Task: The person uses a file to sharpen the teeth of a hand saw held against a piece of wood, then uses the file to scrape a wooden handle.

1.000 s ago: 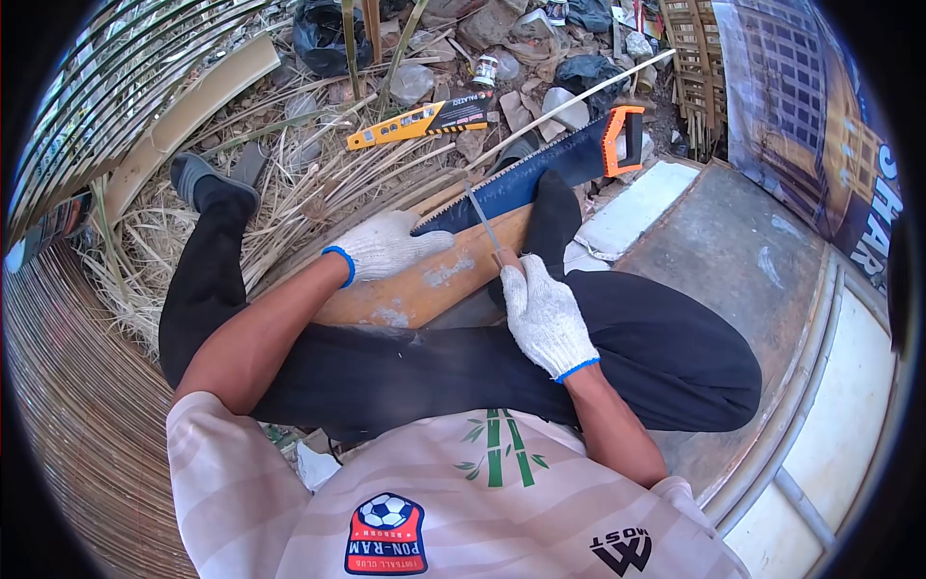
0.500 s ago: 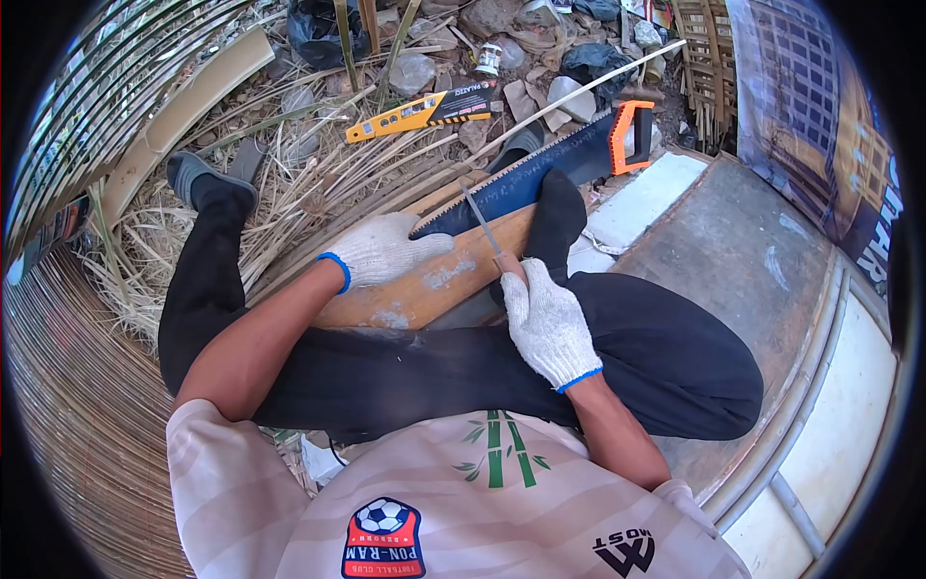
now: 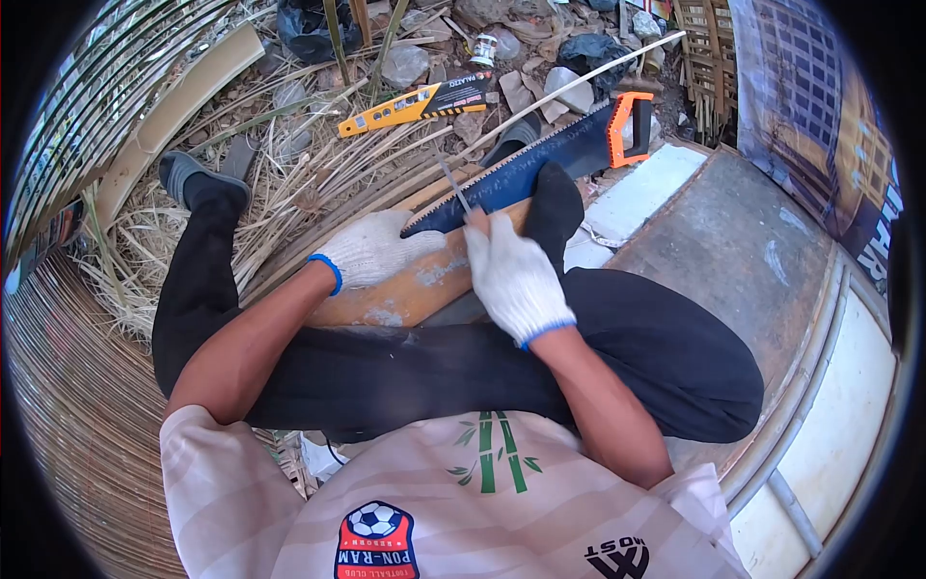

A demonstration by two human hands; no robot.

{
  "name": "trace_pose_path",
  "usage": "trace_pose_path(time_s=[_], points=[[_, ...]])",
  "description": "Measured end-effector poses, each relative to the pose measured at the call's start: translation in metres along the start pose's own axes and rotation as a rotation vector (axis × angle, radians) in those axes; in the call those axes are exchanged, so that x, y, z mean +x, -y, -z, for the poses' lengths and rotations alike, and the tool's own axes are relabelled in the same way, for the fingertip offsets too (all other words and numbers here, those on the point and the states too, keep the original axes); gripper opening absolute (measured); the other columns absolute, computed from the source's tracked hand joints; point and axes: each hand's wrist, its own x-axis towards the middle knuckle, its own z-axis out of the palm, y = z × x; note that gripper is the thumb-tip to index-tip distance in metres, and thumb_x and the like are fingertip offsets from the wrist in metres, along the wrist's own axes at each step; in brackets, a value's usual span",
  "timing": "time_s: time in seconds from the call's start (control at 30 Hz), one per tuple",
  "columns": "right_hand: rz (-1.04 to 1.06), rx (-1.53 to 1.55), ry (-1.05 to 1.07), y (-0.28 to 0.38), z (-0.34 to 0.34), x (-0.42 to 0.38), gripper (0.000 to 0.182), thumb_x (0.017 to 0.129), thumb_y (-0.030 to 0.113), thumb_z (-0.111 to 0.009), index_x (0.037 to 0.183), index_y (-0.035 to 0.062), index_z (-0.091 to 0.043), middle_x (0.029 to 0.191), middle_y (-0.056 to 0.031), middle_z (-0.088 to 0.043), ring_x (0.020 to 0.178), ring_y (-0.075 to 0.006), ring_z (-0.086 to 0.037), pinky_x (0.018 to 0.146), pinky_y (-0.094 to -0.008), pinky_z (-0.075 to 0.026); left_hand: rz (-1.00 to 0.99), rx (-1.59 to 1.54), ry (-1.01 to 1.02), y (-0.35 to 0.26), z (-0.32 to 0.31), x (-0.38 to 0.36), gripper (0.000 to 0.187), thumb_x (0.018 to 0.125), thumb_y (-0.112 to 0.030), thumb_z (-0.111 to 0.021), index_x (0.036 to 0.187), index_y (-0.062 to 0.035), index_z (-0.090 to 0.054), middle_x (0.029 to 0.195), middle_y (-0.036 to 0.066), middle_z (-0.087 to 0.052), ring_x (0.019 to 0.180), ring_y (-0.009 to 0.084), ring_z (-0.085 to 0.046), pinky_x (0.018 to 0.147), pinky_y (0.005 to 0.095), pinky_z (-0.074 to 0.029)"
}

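A hand saw (image 3: 540, 166) with a dark blue blade and an orange and black handle lies slantwise, teeth facing away from me, along a wooden board (image 3: 376, 305). My left hand (image 3: 371, 253), in a white knitted glove, is closed on the blade's tip end, against the board. In my right hand (image 3: 516, 275), gloved the same way, is a thin metal file (image 3: 452, 183), gripped by its wooden handle. The file crosses the toothed edge near the tip; contact cannot be made out exactly. My dark-socked foot (image 3: 555, 207) rests against the blade near the saw's handle.
A yellow and black saw sleeve (image 3: 415, 104) lies on the littered ground beyond the blade. Bamboo strips (image 3: 318, 183) and shavings spread to the left. One long pale strip (image 3: 588, 79) slants beyond the saw. A brown panel (image 3: 723, 251) is at right.
My right hand has moved forward and left, pushing the file farther across the saw's toothed edge. My left hand still holds the tip end.
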Motion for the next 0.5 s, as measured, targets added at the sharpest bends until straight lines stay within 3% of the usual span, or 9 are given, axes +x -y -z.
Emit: trace_pose_path(time_s=[0.07,0.13,0.17,0.2,0.27,0.33,0.5], points=[[-0.211,0.118,0.065,-0.003,-0.001,0.016,0.03,0.11,0.036,-0.054,0.112,0.0066,-0.058,0.082,-0.0321,-0.069,0.077,-0.0479,-0.071,0.067,-0.06,-0.056,0.001,0.022,0.008,-0.004,0.006,-0.005,0.085,0.095,-0.072,-0.061,0.125,0.0064,-0.072,0.115,0.034,-0.073,0.107,0.0468,-0.072,0.095,0.0498,-0.054],[-0.204,0.146,0.074,-0.004,0.006,0.01,0.031,0.11,0.037,-0.054,0.112,0.0061,-0.059,0.085,-0.0319,-0.069,0.078,-0.05,-0.071,0.07,-0.0608,-0.056,-0.012,0.033,-0.023,-0.001,0.001,-0.003,0.084,0.096,-0.072,-0.06,0.125,0.0063,-0.072,0.116,0.035,-0.072,0.109,0.0476,-0.071,0.096,0.0502,-0.053],[-0.19,0.149,0.081,-0.006,0.01,0.006,0.032,0.11,0.037,-0.054,0.113,0.0058,-0.059,0.086,-0.0318,-0.07,0.079,-0.051,-0.07,0.072,-0.0612,-0.055,-0.111,0.063,-0.089,0.016,-0.009,0.005,0.084,0.096,-0.072,-0.059,0.124,0.0059,-0.072,0.118,0.035,-0.072,0.112,0.0485,-0.07,0.098,0.0508,-0.053],[-0.114,0.199,0.044,-0.006,0.009,0.0,0.033,0.11,0.037,-0.052,0.112,0.0044,-0.059,0.086,-0.0339,-0.069,0.082,-0.0548,-0.069,0.075,-0.0632,-0.054,-0.091,0.065,-0.059,0.013,-0.002,0.006,0.084,0.097,-0.07,-0.059,0.128,0.0067,-0.069,0.123,0.035,-0.071,0.116,0.0477,-0.069,0.101,0.0494,-0.051],[-0.227,0.269,0.059,-0.004,0.015,-0.013,0.034,0.111,0.037,-0.051,0.112,0.0031,-0.058,0.086,-0.0359,-0.068,0.086,-0.0571,-0.067,0.076,-0.0657,-0.052,-0.032,0.051,0.039,0.002,0.003,-0.002,0.084,0.099,-0.066,-0.059,0.136,0.0084,-0.065,0.131,0.035,-0.068,0.124,0.0459,-0.066,0.109,0.0466,-0.048],[-0.315,0.287,0.121,0.0,0.028,-0.021,0.035,0.111,0.037,-0.051,0.115,0.0022,-0.058,0.091,-0.0357,-0.069,0.089,-0.0577,-0.067,0.076,-0.0659,-0.051,0.007,0.032,0.089,-0.005,0.006,-0.007,0.082,0.099,-0.068,-0.059,0.135,0.0059,-0.067,0.127,0.033,-0.07,0.121,0.0449,-0.068,0.106,0.0476,-0.049],[-0.226,0.219,0.192,-0.005,0.035,-0.031,0.037,0.114,0.036,-0.045,0.125,0.0043,-0.059,0.106,-0.0316,-0.067,0.095,-0.0564,-0.066,0.079,-0.0643,-0.051,0.003,0.082,0.07,-0.004,0.005,-0.002,0.083,0.099,-0.07,-0.058,0.135,0.0046,-0.067,0.127,0.032,-0.071,0.12,0.0439,-0.068,0.105,0.0479,-0.049]])
